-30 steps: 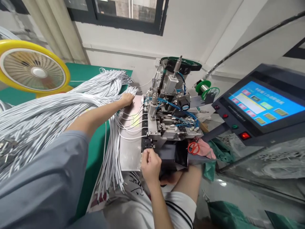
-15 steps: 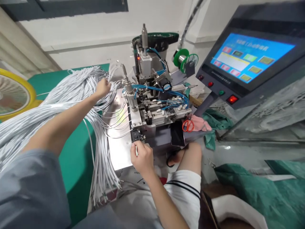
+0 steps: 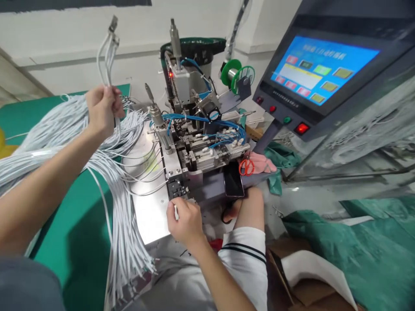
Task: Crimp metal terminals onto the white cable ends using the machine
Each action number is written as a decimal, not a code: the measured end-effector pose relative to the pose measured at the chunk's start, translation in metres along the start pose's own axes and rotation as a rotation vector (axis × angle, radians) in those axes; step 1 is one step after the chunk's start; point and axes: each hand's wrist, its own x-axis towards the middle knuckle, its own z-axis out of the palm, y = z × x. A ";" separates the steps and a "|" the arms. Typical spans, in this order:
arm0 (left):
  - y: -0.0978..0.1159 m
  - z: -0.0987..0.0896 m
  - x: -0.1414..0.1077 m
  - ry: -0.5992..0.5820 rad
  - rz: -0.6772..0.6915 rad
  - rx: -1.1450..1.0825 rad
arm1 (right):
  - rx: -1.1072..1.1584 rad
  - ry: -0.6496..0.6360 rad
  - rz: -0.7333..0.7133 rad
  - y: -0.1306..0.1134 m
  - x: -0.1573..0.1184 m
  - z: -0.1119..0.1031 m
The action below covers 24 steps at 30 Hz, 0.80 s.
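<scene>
Likely light and bendy, the cables (image 3: pixel 109 62) suit gripping below their tips (image 3: pixel 113 25); left hand (image 3: pixel 102 110) grasps them; right hand (image 3: pixel 186 220) curls, contents unclear.

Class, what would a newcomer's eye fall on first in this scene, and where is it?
Probably the bright blue rectangular screen at upper right. Next, the left hand at upper left, holding up thin white cables with metallic ends. Long white cables sprawl over the green tabletop at left; a metallic machine with blue tubes stands at centre.

Left grip (image 3: pixel 103 110) holds white cables (image 3: pixel 110 65) upright; right grip (image 3: pixel 185 221) just beside machine (image 3: pixel 207 159).
</scene>
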 end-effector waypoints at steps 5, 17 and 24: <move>0.042 -0.008 -0.064 -0.077 0.209 -0.014 | -0.003 0.001 0.016 -0.001 0.000 -0.001; 0.080 -0.014 -0.120 -0.883 0.274 0.274 | -0.090 -0.010 0.117 -0.009 0.002 -0.003; 0.084 -0.008 -0.124 -1.054 0.216 0.319 | -0.127 0.048 0.030 -0.009 0.004 -0.003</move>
